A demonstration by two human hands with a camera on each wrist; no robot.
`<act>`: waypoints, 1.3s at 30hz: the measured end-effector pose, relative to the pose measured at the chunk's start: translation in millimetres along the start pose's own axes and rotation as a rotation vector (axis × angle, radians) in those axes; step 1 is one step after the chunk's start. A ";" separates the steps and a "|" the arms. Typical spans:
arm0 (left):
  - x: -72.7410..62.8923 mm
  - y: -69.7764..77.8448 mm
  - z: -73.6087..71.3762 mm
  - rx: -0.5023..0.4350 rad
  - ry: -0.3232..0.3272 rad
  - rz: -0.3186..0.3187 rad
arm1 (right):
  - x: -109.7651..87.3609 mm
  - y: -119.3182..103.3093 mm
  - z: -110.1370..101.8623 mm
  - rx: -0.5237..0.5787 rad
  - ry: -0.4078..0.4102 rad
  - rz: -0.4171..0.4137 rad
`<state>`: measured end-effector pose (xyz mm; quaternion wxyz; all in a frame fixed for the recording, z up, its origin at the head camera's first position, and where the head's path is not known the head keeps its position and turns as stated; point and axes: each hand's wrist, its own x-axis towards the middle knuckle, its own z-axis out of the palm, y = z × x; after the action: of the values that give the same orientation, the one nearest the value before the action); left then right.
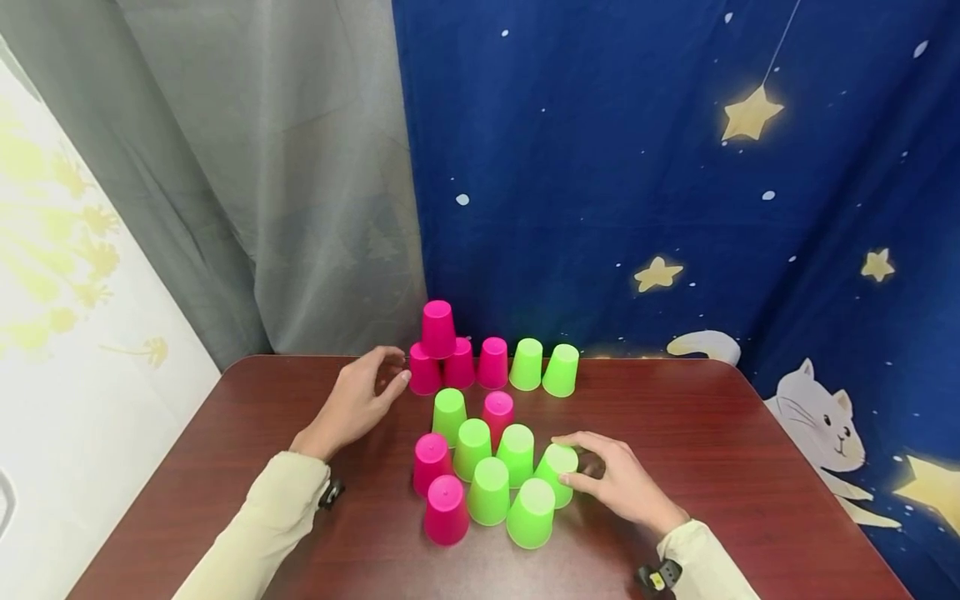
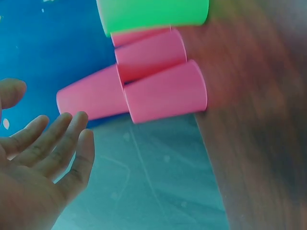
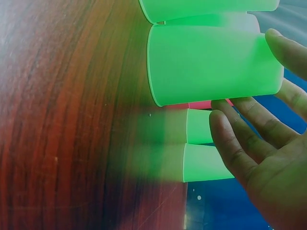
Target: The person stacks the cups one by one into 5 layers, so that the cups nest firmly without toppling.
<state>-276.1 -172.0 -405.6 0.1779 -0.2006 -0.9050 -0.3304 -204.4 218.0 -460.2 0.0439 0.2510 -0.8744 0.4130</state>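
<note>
Upside-down pink and green cups stand in rows on the table. At the back left, a pink cup (image 1: 438,330) sits on top of two other pink cups (image 1: 424,369). My left hand (image 1: 363,396) is just left of this stack, fingers loosely bent and holding nothing; the left wrist view has its fingertips near the upper pink cup (image 2: 93,93). At the right end of the nearer group, my right hand (image 1: 618,483) pinches a green cup (image 1: 553,479) near its top, thumb on the near side and fingers on the far side. The same green cup (image 3: 216,64) stands with its rim on the table in the right wrist view.
Two green cups (image 1: 527,364) continue the back row to the right of the pink ones. Several green and pink cups (image 1: 446,512) crowd the table's middle. Behind the reddish-brown table (image 1: 675,408) hang a grey curtain (image 1: 330,208) and a blue starry curtain (image 1: 570,167).
</note>
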 end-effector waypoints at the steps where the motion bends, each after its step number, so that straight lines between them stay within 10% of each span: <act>1: -5.5 2.2 1.1 0.002 0.002 0.007 | 0.0 0.1 0.2 -0.002 0.002 0.001; 21: -99.8 28.8 23.2 -0.045 0.009 0.020 | -0.8 0.4 1.0 -0.036 0.041 -0.038; 39: -126.6 54.5 52.3 -0.008 -0.030 0.052 | 34.4 -0.8 -28.9 -0.105 -0.002 -0.024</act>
<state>-151.4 -129.8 -472.0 0.1723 -0.2298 -0.9007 -0.3261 -237.8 225.2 -430.9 0.0613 0.2590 -0.8919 0.3657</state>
